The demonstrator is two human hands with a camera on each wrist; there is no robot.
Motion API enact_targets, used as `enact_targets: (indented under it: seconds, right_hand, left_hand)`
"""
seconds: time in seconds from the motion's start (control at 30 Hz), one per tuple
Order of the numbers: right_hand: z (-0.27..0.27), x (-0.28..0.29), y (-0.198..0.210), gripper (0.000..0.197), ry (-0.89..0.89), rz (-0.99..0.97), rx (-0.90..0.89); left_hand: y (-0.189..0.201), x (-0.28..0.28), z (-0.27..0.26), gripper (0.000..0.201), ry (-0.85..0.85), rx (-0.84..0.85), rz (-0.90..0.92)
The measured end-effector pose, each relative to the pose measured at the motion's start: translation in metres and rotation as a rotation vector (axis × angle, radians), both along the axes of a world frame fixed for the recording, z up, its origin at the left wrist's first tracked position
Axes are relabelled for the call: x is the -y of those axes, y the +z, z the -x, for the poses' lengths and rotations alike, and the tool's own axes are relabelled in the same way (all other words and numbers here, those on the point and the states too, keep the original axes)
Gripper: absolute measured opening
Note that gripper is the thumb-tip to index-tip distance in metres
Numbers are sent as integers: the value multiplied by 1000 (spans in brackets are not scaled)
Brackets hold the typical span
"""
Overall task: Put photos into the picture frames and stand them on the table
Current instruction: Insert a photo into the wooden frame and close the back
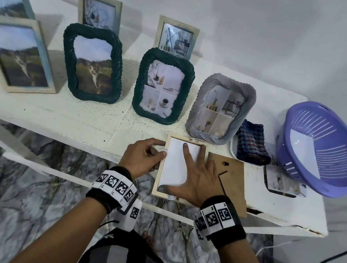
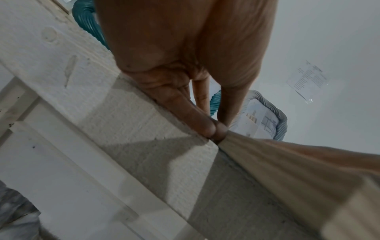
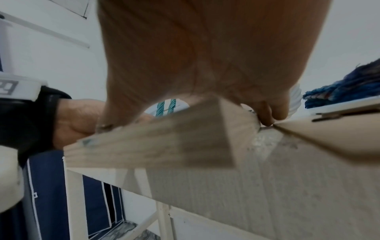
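A light wooden frame (image 1: 158, 174) lies face down at the table's front edge, with a photo (image 1: 173, 165) inside it, white back up. My right hand (image 1: 194, 180) lies spread on the photo; the index finger (image 1: 185, 150) and thumb press it flat. My left hand (image 1: 145, 156) holds the frame's left rail, and in the left wrist view its fingertips (image 2: 211, 129) pinch the rail's end (image 2: 287, 170). The brown backing board (image 1: 231, 175) with its stand lies just right of the frame. In the right wrist view the frame's corner (image 3: 164, 138) shows blurred under my palm.
Several filled frames stand behind: two dark green wicker ones (image 1: 91, 65) (image 1: 164, 86), a grey wicker one (image 1: 222, 107) and pale wooden ones (image 1: 17, 54). At the right are a plaid cloth (image 1: 253, 144), a purple basket (image 1: 321, 147) and a loose photo (image 1: 283, 183).
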State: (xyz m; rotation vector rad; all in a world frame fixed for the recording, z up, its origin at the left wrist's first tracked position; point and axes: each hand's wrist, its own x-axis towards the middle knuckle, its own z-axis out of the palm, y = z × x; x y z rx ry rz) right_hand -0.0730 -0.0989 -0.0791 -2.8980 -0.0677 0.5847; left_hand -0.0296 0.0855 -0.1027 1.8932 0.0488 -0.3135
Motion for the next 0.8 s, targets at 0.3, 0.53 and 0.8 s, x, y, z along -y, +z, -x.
enact_targets:
  seconds: [0.3, 0.53, 0.8]
  right_hand:
    - [-2, -3, 9, 138, -49, -75, -21]
    - [3, -1, 10, 122, -46, -60, 20]
    - [11, 10, 18, 102, -141, -173, 283]
  left_hand:
    - [4, 1, 2, 24, 3, 0, -9]
    - [7, 2, 3, 26, 7, -3, 2]
    - [8, 7, 7, 27, 13, 134, -162]
